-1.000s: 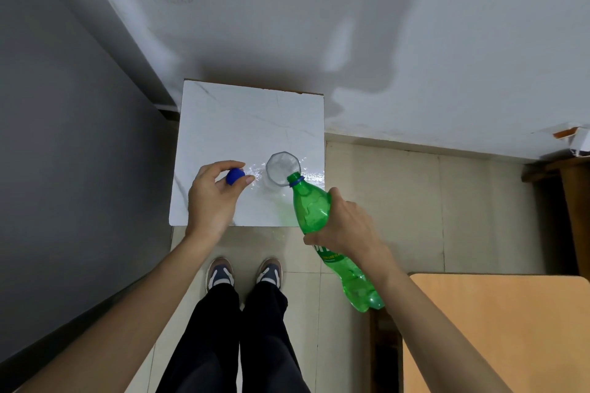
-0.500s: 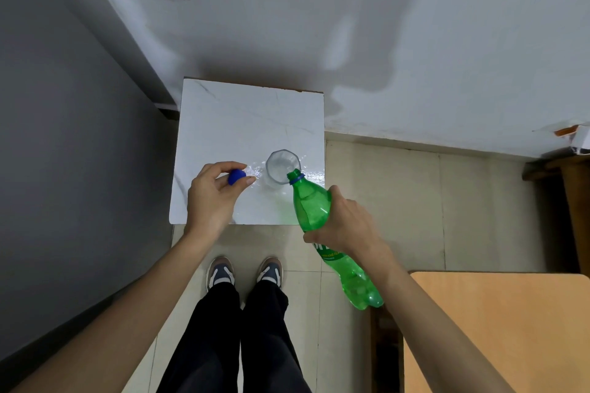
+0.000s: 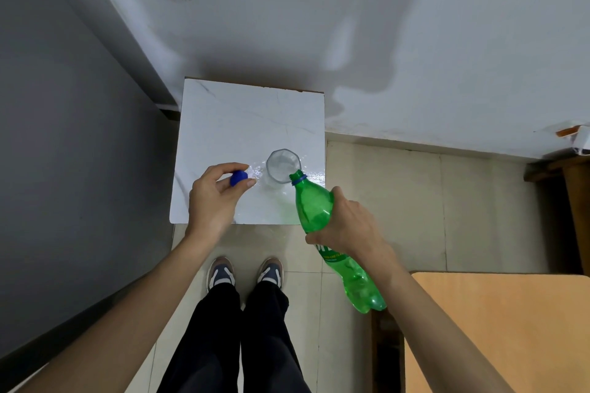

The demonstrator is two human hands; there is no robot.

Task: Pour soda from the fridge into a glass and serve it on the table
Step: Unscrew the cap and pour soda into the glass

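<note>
The green soda bottle (image 3: 314, 212) is gripped, tilted, by the right hand (image 3: 354, 226), its open mouth at the glass (image 3: 282, 166) rim; the blue cap (image 3: 238, 177) is pinched in the left hand (image 3: 212, 201); the glass is stood on the white table (image 3: 242, 118).

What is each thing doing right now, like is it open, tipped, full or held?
Bottle: open, tipped, mouth at the glass rim, held by the right hand.
Cap: off the bottle, pinched in the left hand.
Glass: upright on the white table; how full it is cannot be told.
White table: wet and shiny around the glass.
</note>
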